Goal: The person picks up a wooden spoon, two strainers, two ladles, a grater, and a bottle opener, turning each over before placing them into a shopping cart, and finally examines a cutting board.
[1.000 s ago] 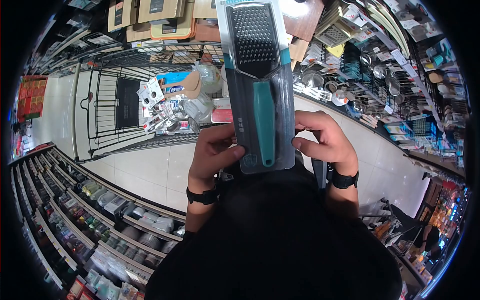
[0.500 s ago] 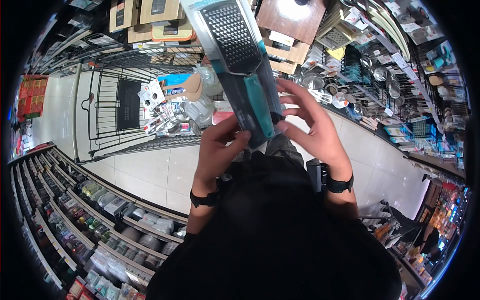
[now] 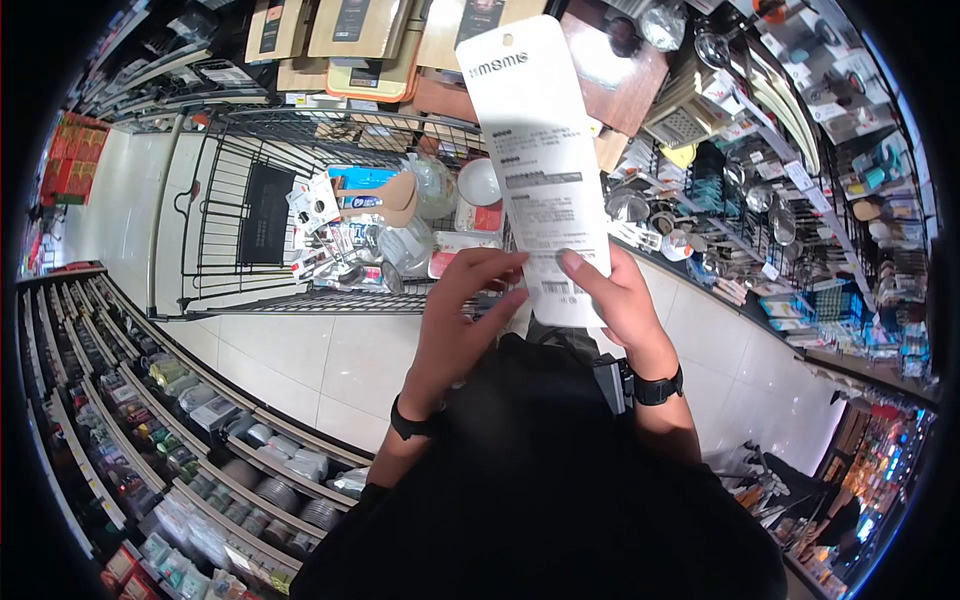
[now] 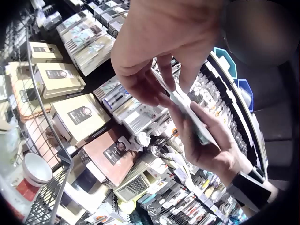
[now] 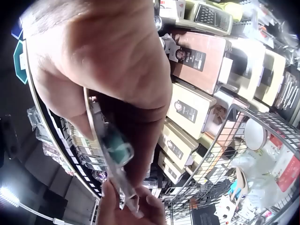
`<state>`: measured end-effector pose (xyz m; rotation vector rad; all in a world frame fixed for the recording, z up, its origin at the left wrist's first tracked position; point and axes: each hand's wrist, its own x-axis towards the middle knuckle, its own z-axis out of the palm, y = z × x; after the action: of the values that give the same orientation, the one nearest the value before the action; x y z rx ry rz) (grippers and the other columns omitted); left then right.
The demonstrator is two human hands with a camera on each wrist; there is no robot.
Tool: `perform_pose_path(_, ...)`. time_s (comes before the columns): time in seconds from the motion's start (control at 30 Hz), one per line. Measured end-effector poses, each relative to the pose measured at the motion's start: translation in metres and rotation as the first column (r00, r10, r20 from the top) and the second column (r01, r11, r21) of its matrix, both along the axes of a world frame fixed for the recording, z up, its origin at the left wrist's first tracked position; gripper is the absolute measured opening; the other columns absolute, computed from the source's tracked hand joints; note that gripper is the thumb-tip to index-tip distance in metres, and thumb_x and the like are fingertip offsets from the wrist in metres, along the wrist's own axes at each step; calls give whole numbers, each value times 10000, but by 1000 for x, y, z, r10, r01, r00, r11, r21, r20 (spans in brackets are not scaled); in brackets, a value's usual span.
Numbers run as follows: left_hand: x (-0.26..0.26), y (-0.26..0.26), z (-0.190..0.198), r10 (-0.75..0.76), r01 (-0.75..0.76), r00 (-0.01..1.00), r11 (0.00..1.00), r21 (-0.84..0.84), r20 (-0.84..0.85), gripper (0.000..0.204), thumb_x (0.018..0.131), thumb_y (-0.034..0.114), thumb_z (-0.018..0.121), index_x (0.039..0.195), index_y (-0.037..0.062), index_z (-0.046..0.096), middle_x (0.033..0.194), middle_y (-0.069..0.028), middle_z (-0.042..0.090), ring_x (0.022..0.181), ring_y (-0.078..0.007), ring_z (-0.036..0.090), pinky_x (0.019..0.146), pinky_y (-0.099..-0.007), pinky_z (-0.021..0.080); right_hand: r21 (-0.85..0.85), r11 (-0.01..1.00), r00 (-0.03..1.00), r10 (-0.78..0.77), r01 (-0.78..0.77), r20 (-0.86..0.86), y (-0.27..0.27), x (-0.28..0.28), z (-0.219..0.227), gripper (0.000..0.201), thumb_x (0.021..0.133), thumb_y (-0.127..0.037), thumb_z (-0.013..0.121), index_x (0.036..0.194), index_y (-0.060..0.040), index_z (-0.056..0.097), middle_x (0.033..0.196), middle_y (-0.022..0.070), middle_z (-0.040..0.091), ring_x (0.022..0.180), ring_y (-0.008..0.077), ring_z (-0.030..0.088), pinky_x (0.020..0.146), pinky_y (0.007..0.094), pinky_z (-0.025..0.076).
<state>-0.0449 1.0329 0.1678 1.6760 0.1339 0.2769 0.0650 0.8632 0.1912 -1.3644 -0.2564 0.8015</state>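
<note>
Grater pack, a long slim blister with a white printed cardboard back (image 3: 540, 170), is in the upper middle of the head view. It just got flipped: the metal teeth and teal plastic handle (image 5: 118, 151) faced up a second ago, now it's the small print, so I'd say the label's there to check. Right hand (image 3: 630, 300) grips it, thumb on the print; left hand (image 3: 460, 310) pinches the left edge. Black wire cart (image 3: 268, 215) sits left of centre.
</note>
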Motion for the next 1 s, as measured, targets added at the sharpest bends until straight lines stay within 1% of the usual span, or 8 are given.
perform_pose_path(0.03,-1,3,-1,38,-45,998,988,-147,-51,362,846,41,702,1199,38,624,1139,-83,599,1007,-166,621,843,-292,510,0,1000,1000,15,-15,5,-1,1,0,347,990,-198,568,1257,25,572,1121,97,668,997,150,630,877,294,496)
perform_pose_path(0.13,-1,10,2,91,-110,992,965,-238,-89,372,861,44,701,1207,-12,577,1109,-75,622,980,-148,636,884,-304,504,12,1000,990,-5,7,-139,-2,4,-1,355,985,-230,586,1203,49,605,1076,105,682,936,145,647,826,296,519)
perform_pose_path(0.27,0,11,-2,93,-107,994,931,-349,-56,387,844,97,734,1192,-9,600,1032,-70,660,943,-126,632,851,-281,513,-21,996,996,89,-89,-14,-3,5,-7,340,981,-223,588,1186,46,618,1063,105,688,941,147,647,828,295,518)
perform_pose_path(0.53,0,16,-13,145,-170,985,919,-356,-97,390,846,168,751,1159,-18,612,965,-53,676,855,-100,610,773,-249,494,-103,971,973,223,-217,53,10,3,-2,304,968,-192,600,1158,42,642,1014,103,702,896,143,651,795,276,512)
perform_pose_path(0.8,2,22,-19,202,-231,973,885,-403,-113,422,852,236,738,1166,-21,618,1018,-85,694,894,-133,638,804,-285,504,-238,902,918,388,-359,85,16,7,-10,286,942,-170,643,1139,37,653,987,98,710,883,123,646,769,263,509)
perform_pose_path(0.9,1,25,-19,217,-242,970,853,-463,-107,420,854,272,731,1150,-11,636,1038,-93,697,911,-157,648,818,-292,505,-276,901,924,371,-334,92,18,6,-17,279,929,-159,665,1125,39,657,975,86,708,868,110,637,755,251,499)
perform_pose_path(0.97,0,32,-14,146,-187,982,869,-458,-122,356,855,191,735,1124,-22,639,1037,-94,690,966,-150,637,867,-305,500,-259,924,929,330,-281,167,20,7,-20,261,922,-151,675,1104,36,664,960,68,704,850,99,626,748,239,489)
perform_pose_path(1.0,0,35,-15,166,-203,978,905,-374,-130,334,845,192,735,1090,-22,660,1027,-97,700,954,-143,643,856,-303,505,-256,931,938,307,-261,162,21,7,-22,244,919,-144,679,1089,31,669,948,56,700,833,94,621,743,235,484)
